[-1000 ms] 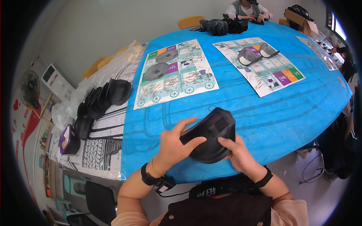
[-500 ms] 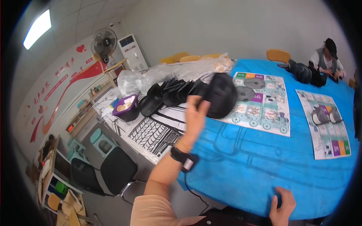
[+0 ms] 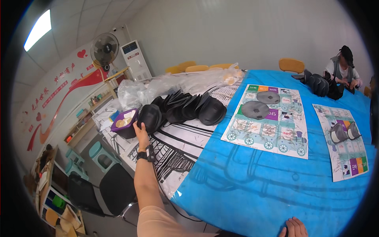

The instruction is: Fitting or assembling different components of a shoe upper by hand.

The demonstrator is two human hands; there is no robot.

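Left hand (image 3: 142,137), grip unclear; sideways bump could tip boxy purple plastic tub (image 3: 127,131) left, scatter rounded black plastic-looking shells (image 3: 177,113) right.

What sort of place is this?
Probably a workroom or craft room: a row of black pieces and a purple tub on a covered table, and another person seated beyond.

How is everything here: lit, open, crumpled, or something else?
Left hand, by the purple tub and black pieces; grip unclear.
Right hand, partly out of view; grip unclear.
Black pieces, leaning together in a row.
Purple tub, open, with pale things inside.
Ceiling light, lit.
Fan, upright; can't tell if spinning.
Clear plastic, crumpled.
Paper sheets, laid out.
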